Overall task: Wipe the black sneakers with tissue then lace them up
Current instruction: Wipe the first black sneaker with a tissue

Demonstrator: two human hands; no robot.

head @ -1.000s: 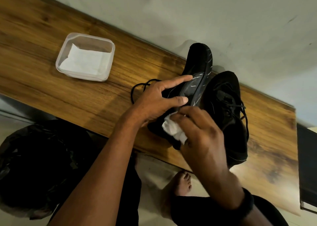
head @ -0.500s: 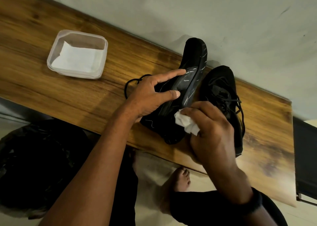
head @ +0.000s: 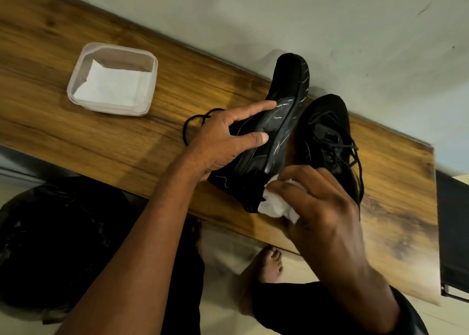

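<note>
A black sneaker [head: 284, 98] lies tipped on its side on the wooden shelf [head: 127, 136], its sole edge turned up. My left hand [head: 223, 136] grips its upper, index finger and thumb stretched along the side. My right hand [head: 322, 207] holds a crumpled white tissue [head: 274, 205] against the heel end of that sneaker. The second black sneaker [head: 327, 136] stands upright just to the right, laces threaded and loose. A loose black lace [head: 193, 126] loops out left of my left hand.
A clear plastic tub [head: 113, 79] holding folded white tissue sits on the shelf at the left. The wall runs right behind the shelf. Below the front edge are a black bag [head: 55, 238] on the floor and a bare foot [head: 269, 263].
My right hand has slid the tissue down along the sole edge toward the sneaker's heel. My left hand keeps the same hold on the sneaker.
</note>
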